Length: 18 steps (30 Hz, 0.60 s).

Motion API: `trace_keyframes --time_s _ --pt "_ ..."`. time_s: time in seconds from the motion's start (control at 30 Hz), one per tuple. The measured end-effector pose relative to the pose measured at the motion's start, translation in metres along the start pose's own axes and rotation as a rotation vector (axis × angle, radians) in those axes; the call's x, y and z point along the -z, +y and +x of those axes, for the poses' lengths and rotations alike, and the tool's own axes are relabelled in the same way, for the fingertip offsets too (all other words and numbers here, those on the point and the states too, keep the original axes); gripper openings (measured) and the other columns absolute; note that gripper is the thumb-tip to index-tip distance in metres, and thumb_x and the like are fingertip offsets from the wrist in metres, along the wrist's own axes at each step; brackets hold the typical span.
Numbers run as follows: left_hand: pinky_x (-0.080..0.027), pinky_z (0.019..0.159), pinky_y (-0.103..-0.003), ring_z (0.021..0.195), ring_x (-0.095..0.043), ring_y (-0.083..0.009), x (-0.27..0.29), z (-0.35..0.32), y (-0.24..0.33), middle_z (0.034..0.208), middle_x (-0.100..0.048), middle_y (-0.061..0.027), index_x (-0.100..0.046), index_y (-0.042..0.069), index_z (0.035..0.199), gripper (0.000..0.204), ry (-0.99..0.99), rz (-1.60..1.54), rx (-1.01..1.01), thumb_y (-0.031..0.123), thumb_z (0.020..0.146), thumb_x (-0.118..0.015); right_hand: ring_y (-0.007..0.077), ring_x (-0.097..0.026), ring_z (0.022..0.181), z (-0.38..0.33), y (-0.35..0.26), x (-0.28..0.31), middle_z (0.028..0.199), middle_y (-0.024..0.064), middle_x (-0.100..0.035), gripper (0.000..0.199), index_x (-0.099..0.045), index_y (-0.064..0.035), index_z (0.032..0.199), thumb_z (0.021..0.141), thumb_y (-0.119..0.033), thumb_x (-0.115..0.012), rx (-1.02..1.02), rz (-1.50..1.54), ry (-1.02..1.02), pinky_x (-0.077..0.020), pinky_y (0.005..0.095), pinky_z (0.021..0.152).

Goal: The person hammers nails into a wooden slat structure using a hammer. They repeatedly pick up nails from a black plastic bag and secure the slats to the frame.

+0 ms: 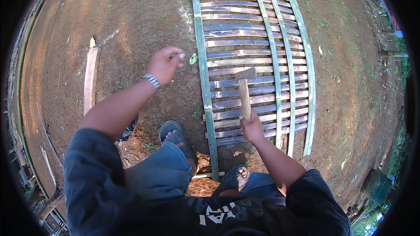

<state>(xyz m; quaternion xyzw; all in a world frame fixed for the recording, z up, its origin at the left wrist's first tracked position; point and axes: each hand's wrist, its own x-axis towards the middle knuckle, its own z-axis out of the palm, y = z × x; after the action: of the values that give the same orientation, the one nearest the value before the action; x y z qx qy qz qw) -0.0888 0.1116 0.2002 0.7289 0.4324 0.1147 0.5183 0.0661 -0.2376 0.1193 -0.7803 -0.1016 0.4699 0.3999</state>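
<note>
My right hand (252, 128) is wrapped round the wooden handle of a hatchet (245, 98). Its dark, wedge-shaped metal head points away from me, above the bamboo slat panel (202, 61). That panel lies flat on the ground, with many split, dark and pale slats running crosswise under several long green rails. My left hand (166, 65), a metal-band watch (152, 81) at its wrist, is raised just left of the panel's left rail. Its fingers are curled together; what they hold, if anything, is too small to make out.
On the bare dirt to the left lies a wooden plank (91, 78) with a narrowed far end. My sandalled feet (177, 140) stand by the panel's near left corner, amid wood shavings (201, 188). A dark green box-shaped object (377, 186) is at the lower right.
</note>
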Motion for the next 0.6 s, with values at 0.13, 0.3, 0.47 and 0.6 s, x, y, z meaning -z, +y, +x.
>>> trace_keyframes --time_s 0.13,0.3,0.47,0.6 --pt "-0.058 0.076 -0.031 0.08 -0.072 -0.0161 -0.072 0.053 -0.068 0.094 -0.075 -0.0126 -0.067 -0.004 0.107 0.014 0.246 -0.31 0.067 0.005 0.097 -0.061 0.0131 -0.057 0.054 0.021 -0.019 -0.017 0.073 0.0044 -0.057 0.037 -0.048 -0.0041 0.133 0.099 -0.011 -0.062 0.035 0.053 -0.012 -0.0463 0.0309 0.046" --pt "-0.058 0.077 -0.03 0.082 -0.072 -0.0164 -0.155 0.053 -0.105 0.093 -0.075 -0.0138 -0.068 -0.005 0.111 0.019 0.445 -0.587 0.157 0.004 0.095 -0.065 0.0119 -0.056 0.055 0.031 -0.014 -0.019 0.075 0.004 -0.057 0.041 -0.047 -0.0038 0.136 0.098 -0.009 -0.062 0.023 0.09 0.034 -0.0463 0.0298 0.047" --pt "-0.057 0.081 -0.029 0.088 -0.072 -0.0156 -0.173 0.055 -0.13 0.102 -0.077 -0.014 -0.07 -0.006 0.115 0.024 0.631 -0.537 0.091 0.006 0.094 -0.068 0.0121 -0.055 0.054 0.038 0.005 -0.028 0.077 0.0044 -0.057 0.044 -0.047 -0.0046 0.138 0.098 -0.009 -0.062 -0.005 0.17 0.018 -0.0462 0.03 0.046" --pt "-0.057 0.087 -0.029 0.093 -0.072 -0.0165 -0.178 0.048 -0.106 0.107 -0.076 -0.0146 -0.068 -0.009 0.117 0.026 0.662 -0.553 0.157 0.004 0.095 -0.068 0.0115 -0.057 0.057 0.028 0.0 -0.031 0.076 0.0032 -0.058 0.037 -0.047 -0.0043 0.13 0.097 -0.008 -0.063 -0.067 0.133 0.013 -0.0485 0.0279 0.048"
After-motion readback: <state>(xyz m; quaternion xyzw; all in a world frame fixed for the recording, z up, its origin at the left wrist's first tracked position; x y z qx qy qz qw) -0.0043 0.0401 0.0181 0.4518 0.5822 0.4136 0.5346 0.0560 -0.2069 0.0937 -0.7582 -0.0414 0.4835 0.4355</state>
